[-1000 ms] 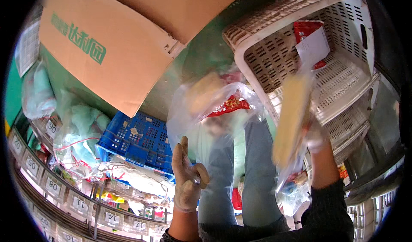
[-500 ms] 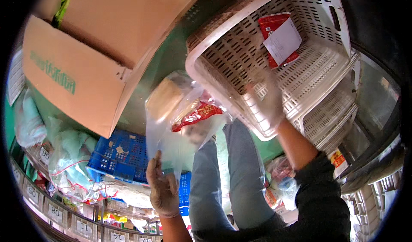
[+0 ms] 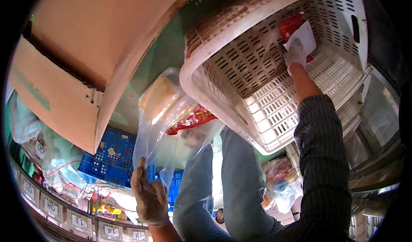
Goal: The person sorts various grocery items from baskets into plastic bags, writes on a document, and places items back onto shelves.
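My gloved left hand [image 3: 151,199] holds the mouth of a large clear plastic bag [image 3: 148,132] at its near edge. In the bag lie a red printed packet [image 3: 193,121] and a tan, block-shaped pack [image 3: 159,92]. My gloved right hand [image 3: 295,57] reaches deep into a white slotted plastic crate [image 3: 262,143]. Its fingers close on a red packet [image 3: 292,26] with a white paper slip [image 3: 304,38] over it. Part of the fingers is hidden by the slip.
A big open cardboard box [image 3: 56,100] stands at the left. Below it sits a blue plastic crate [image 3: 109,154]. Numbered shelf bins [image 3: 79,220] line the lower left. Another filled clear bag [image 3: 283,182] lies right of my legs. More white crates are under the upper one.
My right hand has moved up and right, from over the crate's near side onto the red packet and slip. My left hand still holds the bag. The view has shifted slightly.
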A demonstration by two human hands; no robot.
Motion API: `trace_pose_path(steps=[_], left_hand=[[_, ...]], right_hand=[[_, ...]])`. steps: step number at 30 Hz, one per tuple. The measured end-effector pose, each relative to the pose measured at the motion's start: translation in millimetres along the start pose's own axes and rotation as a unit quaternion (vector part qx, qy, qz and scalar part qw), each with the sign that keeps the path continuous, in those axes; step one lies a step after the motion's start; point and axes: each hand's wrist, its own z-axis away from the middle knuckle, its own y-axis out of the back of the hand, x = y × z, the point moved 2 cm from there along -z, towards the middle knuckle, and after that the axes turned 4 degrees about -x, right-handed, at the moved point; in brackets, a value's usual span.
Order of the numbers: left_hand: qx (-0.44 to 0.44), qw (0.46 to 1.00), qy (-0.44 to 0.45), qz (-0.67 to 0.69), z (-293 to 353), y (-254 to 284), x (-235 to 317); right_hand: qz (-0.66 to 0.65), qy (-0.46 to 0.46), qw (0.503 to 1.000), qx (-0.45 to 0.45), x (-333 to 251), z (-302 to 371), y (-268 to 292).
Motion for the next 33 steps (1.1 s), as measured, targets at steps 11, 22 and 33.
trace_pose_path(steps=[11,22,33], left_hand=[[-0.003,1.0,-0.011,-0.018,-15.8,18.4,22.9],[-0.089,0.994,0.026,0.059,-27.2,59.4,52.9],[-0.093,0.996,0.002,0.007,1.2,69.4,15.5]], right_hand=[[-0.661,0.066,0.722,-0.193,31.1,242.0,215.7],[-0.196,0.616,0.762,-0.032,-189.6,336.8,148.6],[-0.012,0.767,0.633,-0.103,-258.4,347.8,100.3]])
